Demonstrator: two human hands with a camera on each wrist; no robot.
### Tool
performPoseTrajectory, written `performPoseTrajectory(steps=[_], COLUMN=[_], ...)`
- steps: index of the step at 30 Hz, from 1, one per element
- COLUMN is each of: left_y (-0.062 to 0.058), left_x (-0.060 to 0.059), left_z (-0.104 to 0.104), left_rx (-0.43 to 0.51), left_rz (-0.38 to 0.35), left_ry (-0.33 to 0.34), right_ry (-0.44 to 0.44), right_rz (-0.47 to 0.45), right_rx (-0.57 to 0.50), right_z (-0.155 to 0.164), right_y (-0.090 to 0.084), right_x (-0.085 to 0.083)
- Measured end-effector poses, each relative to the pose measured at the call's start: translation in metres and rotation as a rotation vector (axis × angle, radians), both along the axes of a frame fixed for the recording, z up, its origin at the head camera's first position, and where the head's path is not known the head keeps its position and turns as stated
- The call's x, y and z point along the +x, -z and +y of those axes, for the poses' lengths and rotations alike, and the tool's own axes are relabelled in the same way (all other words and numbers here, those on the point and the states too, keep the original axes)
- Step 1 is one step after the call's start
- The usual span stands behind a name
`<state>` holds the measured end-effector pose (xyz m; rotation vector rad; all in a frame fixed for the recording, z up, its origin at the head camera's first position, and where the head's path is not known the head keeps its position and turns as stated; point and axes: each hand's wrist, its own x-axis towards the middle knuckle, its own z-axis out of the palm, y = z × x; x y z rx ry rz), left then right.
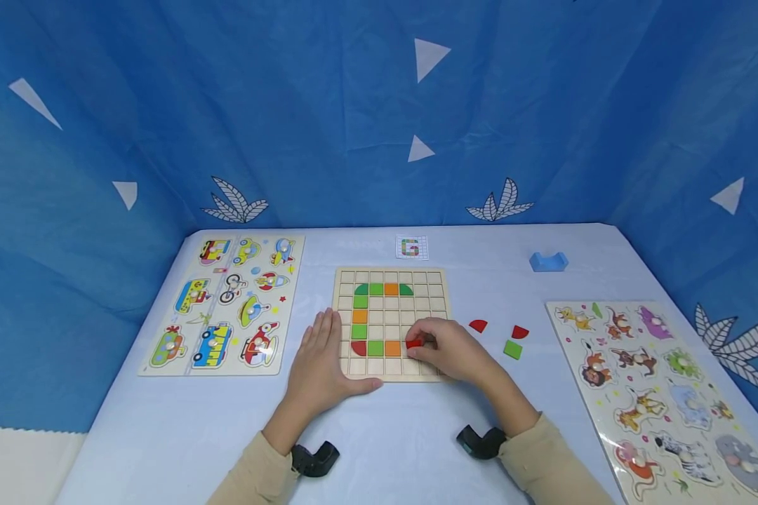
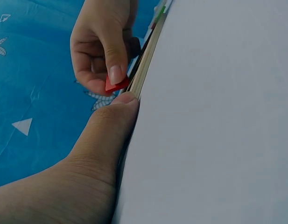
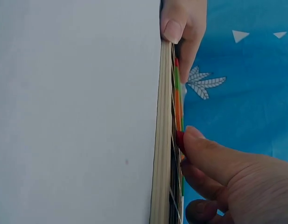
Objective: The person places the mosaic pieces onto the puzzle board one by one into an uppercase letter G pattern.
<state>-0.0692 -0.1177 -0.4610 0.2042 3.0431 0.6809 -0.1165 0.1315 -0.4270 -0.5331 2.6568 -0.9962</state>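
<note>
At lower centre of the head view, a red piece [image 1: 413, 344] is pinched by the right hand [image 1: 451, 351] over the grid board [image 1: 432, 280], just right of the orange tile [image 1: 392, 348], while the board's left edge is steadied by the flat, open left hand [image 1: 318, 358].

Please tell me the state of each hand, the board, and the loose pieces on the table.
left hand: flat, fingers straight, resting on the grid board's left edge.
right hand: pinching a red piece over the board's lower row.
grid board: lying flat, partly filled with green, orange and red pieces.
loose pieces: two red, one green, on the table right of the board.
</note>
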Motion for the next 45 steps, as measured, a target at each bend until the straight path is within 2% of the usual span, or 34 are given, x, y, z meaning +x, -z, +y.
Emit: performPoseTrajectory(steps=[9, 17, 29, 40, 45], left_y=[-0.001, -0.002, -0.001, 0.001, 0.002], left_x=[0.0, 0.0, -0.001, 0.0, 0.0], left_z=[0.001, 0.001, 0.001, 0.0, 0.001], left_rx=[0.0, -0.006, -0.014, -0.014, -0.001], left_rz=[0.003, -0.01, -0.012, -0.004, 0.005], left_ry=[0.001, -0.003, -0.001, -0.003, -0.001], right_ry=[-0.018, -0.047, -0.053, -0.089, -0.063], right_rz=[0.123, 0.165, 0.151, 0.19, 0.166], right_rx=[0.106, 0.098, 0.114, 0.102, 0.065], right_z=[-0.008, -0.007, -0.007, -0.002, 0.003], right_y=[0.0, 0.002, 0.002, 0.003, -0.001], right_x=[0.002, 0.004, 0.005, 0.008, 0.013])
